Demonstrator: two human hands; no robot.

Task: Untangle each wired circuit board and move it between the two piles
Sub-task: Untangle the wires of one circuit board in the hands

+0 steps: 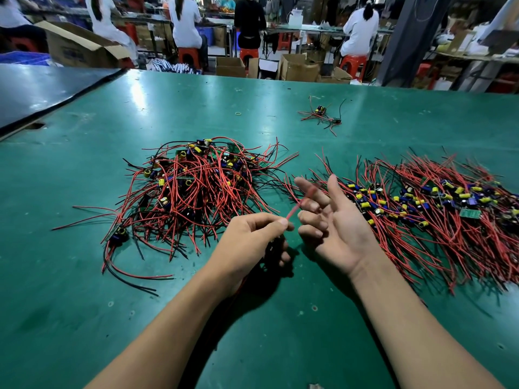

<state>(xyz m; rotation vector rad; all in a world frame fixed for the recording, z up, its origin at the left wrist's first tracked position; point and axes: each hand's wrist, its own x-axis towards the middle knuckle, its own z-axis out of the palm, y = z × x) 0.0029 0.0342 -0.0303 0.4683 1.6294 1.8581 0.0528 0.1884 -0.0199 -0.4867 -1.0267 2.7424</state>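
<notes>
A tangled pile of wired circuit boards (193, 189) with red and black wires lies left of centre on the green table (84, 318). A flatter, spread-out pile (438, 211) lies to the right. Between them, above the table, my left hand (250, 245) pinches a red wire (302, 202) at its fingertips and holds a dark board against its palm, mostly hidden. My right hand (334, 223) is palm up with fingers loosely curled; the blurred red wire crosses its fingers.
A few loose wired boards (323, 115) and a small rubber band (238, 113) lie farther back on the table. A dark panel (42, 91) overlaps the far left corner. Beyond the far edge people sit on stools among cardboard boxes.
</notes>
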